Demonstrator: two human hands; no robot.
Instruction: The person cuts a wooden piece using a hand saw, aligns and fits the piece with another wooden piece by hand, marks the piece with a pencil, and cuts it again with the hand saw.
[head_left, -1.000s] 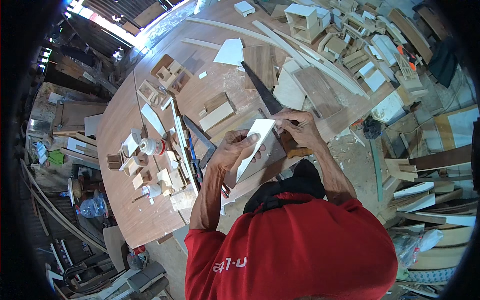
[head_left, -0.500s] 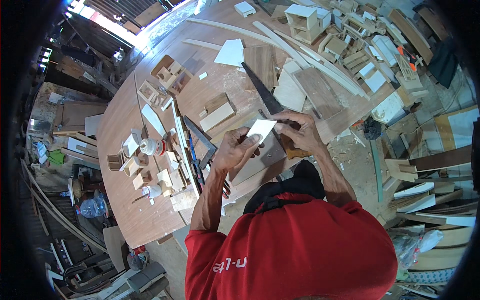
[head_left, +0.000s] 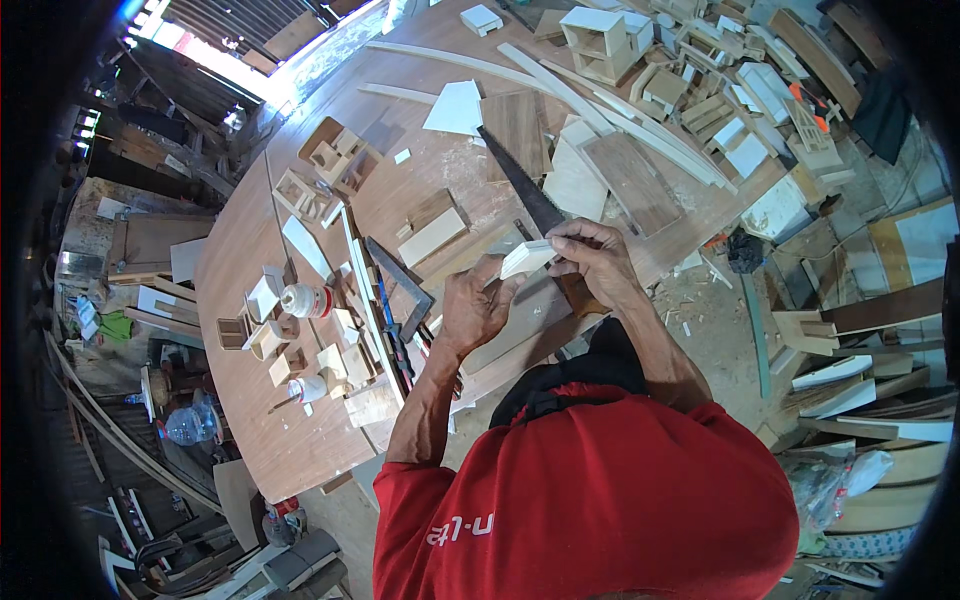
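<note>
A small white-faced wood piece (head_left: pixel 526 259) is held up between my two hands, over the near edge of the table. Its left side is pinched by my left hand (head_left: pixel 475 308), thumb and fingers closed on it. My right hand (head_left: pixel 597 262) grips the right end with thumb and fingertips. Just beyond my right hand lies a handsaw (head_left: pixel 522 182), its dark blade slanting away to the upper left. The brown saw handle (head_left: pixel 580 296) shows below my right hand. A flat board (head_left: pixel 520 325) lies under my hands.
Left of my hands are a carpenter's square (head_left: pixel 401 290), a glue bottle (head_left: pixel 306 300) and several small wooden boxes. A wood block (head_left: pixel 433 236) sits ahead. Long strips (head_left: pixel 640 125) and small wooden furniture pieces (head_left: pixel 598 45) fill the far right of the table (head_left: pixel 235 400).
The wood piece has been tilted, so that its layered edge now shows more than its flat face. My left hand has turned with it, and both hands stay close together.
</note>
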